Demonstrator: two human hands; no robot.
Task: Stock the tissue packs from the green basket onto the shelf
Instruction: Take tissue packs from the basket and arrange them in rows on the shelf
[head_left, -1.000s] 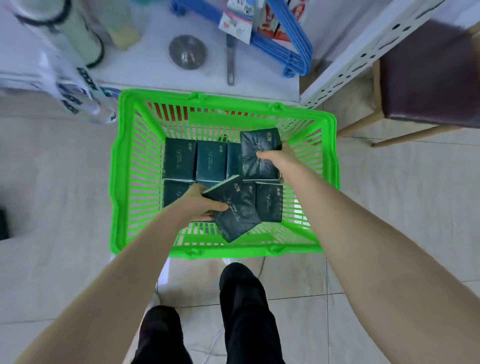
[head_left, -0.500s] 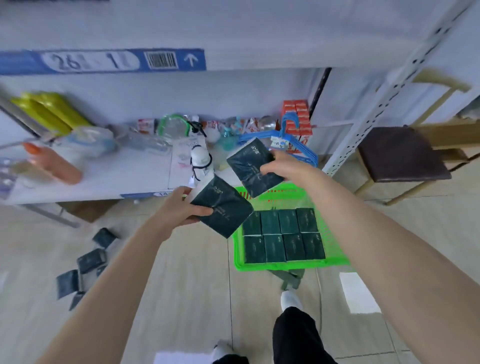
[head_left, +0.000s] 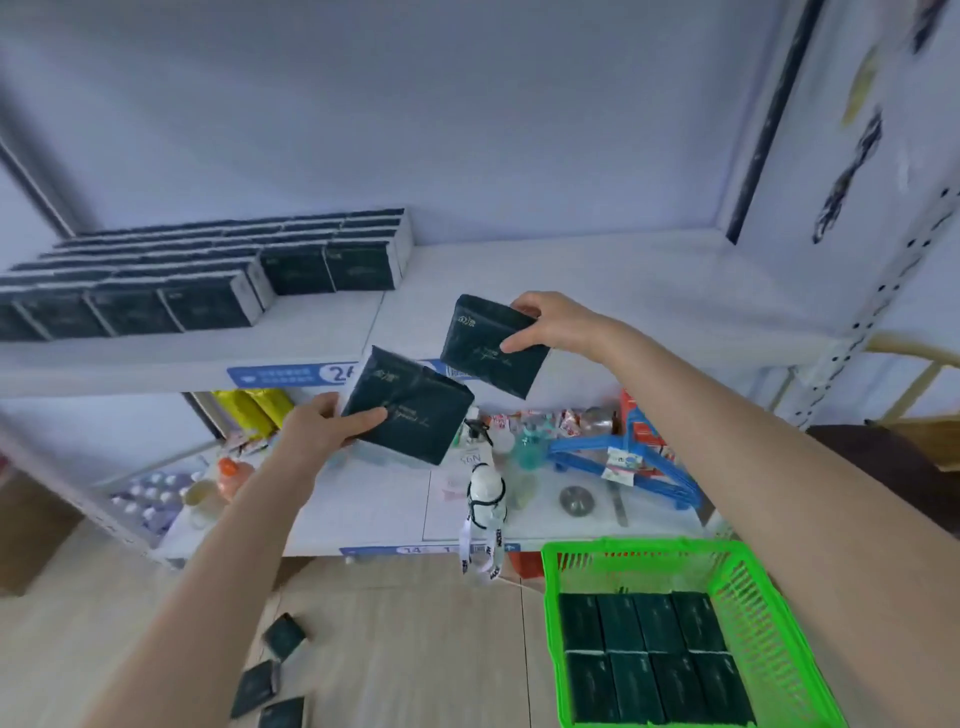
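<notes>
on the far left, dark tissue packs (head_left: 208, 275) stand in rows on the upper white shelf (head_left: 571, 291), too many and too blurred at the back to count, with four faces clear in the front row and two more in the row behind. below them, three loose dark packs (head_left: 270, 675) lie on the wooden floor (head_left: 415, 649), well apart from both hands. the left hand (head_left: 317, 431) grips one dark pack (head_left: 408, 408) by its lower left corner, thumb across the front, holding it tilted in the air just under the shelf's front edge. just to its right and a little higher, the right hand (head_left: 550, 325) pinches a second dark pack (head_left: 491, 345) by its right edge, also tilted, in front of the shelf's bare right half. the two held packs sit close together, corners nearly meeting. at the lower right, the green basket (head_left: 769, 623) rests on the floor holding eight packs in two rows of four, well below both hands.
</notes>
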